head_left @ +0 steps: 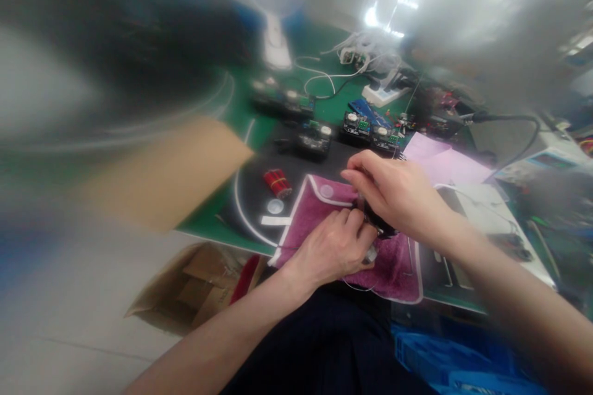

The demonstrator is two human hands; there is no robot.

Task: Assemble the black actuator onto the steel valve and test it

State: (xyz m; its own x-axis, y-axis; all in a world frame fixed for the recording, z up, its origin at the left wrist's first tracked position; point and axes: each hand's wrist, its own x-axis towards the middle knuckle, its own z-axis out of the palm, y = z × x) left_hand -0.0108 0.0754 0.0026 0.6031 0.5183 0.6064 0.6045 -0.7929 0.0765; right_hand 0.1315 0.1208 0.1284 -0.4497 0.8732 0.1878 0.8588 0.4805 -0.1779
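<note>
A purple cloth [306, 213] with white edging lies at the table's front edge, under both hands. My left hand [336, 241] rests on it with curled fingers, closed around a small dark and metallic object whose shape is mostly hidden. Just above and to the right, my right hand [398, 194] is closed, thumb and fingers pinched together; whatever they hold is too small or hidden to name. Between the hands a dark part [382, 222] shows, partly covered by the right palm. Left of the cloth sits a bundle of red cylinders [278, 183] with a yellow band.
Several black modules with circuit boards [315, 139] stand behind the cloth. Pink paper [445, 160] lies to the right, near a cable [509, 117]. A white power strip [384, 94] is farther back. An open cardboard box [194, 284] sits below the table's left edge.
</note>
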